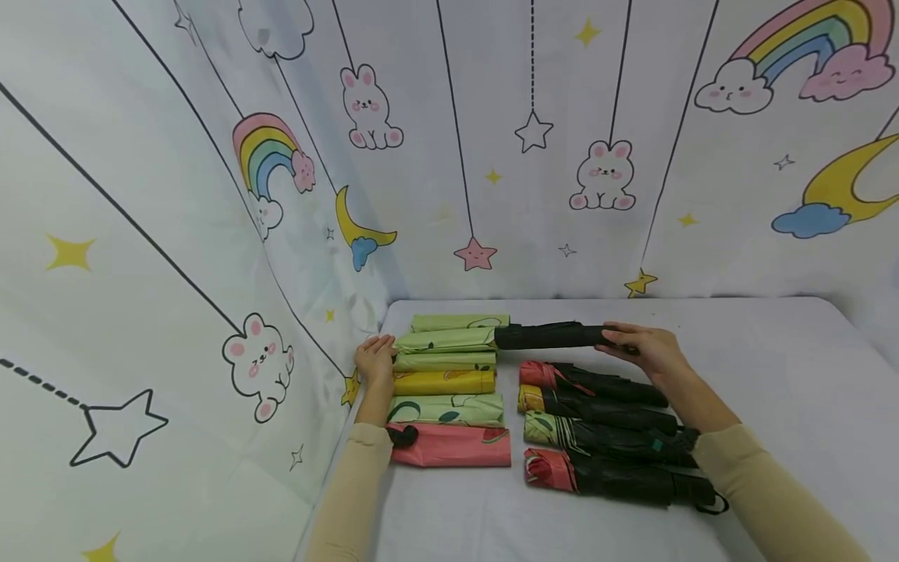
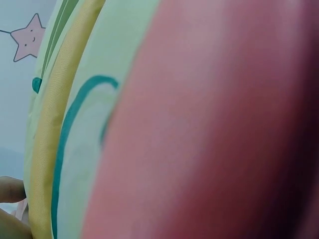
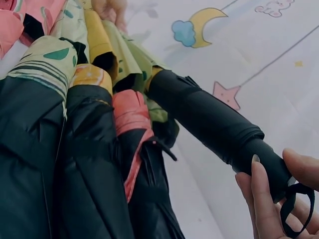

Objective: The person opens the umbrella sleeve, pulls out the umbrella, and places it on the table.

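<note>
My right hand [image 1: 649,350] grips the handle end of a folded black umbrella [image 1: 551,336], with thumb and fingers round it. A wrist strap [image 3: 298,209] hangs from that handle in the right wrist view. The umbrella's other end goes into the mouth of a light green umbrella sleeve [image 1: 445,341], which hides its tip. At the sleeve's far left end, my left hand [image 1: 377,361] holds it with bent fingers. In the left wrist view, only fingertips [image 2: 11,190] show at the lower left edge, beside a yellow sleeve [image 2: 55,104]; a blurred pink sleeve [image 2: 174,124] fills most of that view.
Below lie more sleeves: light green, yellow [image 1: 444,382], green-patterned [image 1: 445,410] and pink [image 1: 453,446]. Another green sleeve [image 1: 460,321] lies behind. Several folded black umbrellas [image 1: 618,478] with red, orange or green ends lie in a column at right. A printed cloth [image 1: 428,195] backs the white table.
</note>
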A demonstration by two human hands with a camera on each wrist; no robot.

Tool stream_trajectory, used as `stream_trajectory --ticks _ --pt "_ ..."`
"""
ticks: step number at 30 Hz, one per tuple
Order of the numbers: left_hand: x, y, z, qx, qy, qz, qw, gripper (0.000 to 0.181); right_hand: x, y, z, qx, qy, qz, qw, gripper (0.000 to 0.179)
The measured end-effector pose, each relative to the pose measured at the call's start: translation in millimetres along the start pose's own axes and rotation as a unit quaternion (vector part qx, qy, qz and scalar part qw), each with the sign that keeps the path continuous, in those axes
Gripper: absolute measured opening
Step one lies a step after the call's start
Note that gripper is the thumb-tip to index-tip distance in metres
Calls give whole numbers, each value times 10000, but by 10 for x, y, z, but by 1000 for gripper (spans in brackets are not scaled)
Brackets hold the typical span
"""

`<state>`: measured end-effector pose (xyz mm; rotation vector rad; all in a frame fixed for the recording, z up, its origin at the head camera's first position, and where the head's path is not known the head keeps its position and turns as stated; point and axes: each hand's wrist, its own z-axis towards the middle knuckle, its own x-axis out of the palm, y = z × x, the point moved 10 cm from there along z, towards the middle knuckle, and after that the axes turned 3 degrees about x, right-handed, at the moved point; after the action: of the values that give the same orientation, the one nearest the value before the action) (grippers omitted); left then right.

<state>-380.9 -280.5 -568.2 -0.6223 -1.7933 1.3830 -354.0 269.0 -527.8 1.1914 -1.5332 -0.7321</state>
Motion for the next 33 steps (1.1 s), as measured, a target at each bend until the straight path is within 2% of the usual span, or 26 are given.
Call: stream_trajectory --ticks 9,13,18,28,31,33 --pt "4 -59 -67 -75 29 -71 9999 52 -139 11 -92 28 51 66 10000 49" --pt "16 -59 -63 -60 74 47 9999 53 -225 1 -126 74 36 177 9998 53" --pt "27 -50 -51 -28 83 142 9999 53 -337 8 -142 111 -26 315 9994 41" --pt "38 -66 -49 -53 159 145 9998 51 -543 -33 -165 249 -99 237 9994 30" --pt "36 -75 -49 -14 171 140 9998 50 -597 -57 -155 255 2 123 9996 23" --pt "34 -74 -47 -15 161 119 9998 49 -629 -66 -146 188 70 -169 9997 23"
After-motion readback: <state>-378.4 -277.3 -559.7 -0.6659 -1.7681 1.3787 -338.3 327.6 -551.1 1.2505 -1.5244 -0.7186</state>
